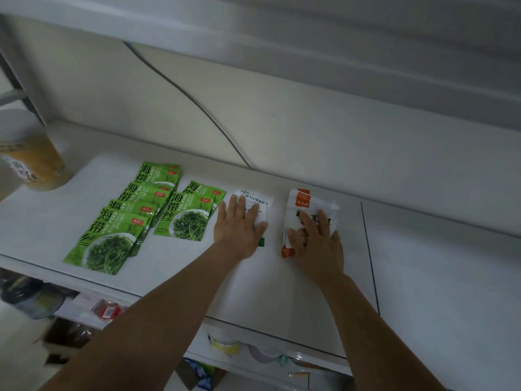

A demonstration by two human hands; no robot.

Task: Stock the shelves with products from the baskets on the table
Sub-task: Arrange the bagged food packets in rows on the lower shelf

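On the white shelf (282,277) lie several green kelp packets (112,235) in two overlapping rows at the left. My left hand (239,224) lies flat, fingers straight, on a white packet (260,200) with a green corner, just right of the green rows. My right hand (318,238) rests with spread fingers on a white and orange packet (303,203) further right. Both packets lie flat on the shelf.
A tan jar (33,165) with a label stands at the shelf's far left. A dark cable (197,105) runs down the back wall. The upper shelf (310,29) overhangs. Lower shelves hold assorted goods (107,309). A seam (369,263) divides the shelf at the right.
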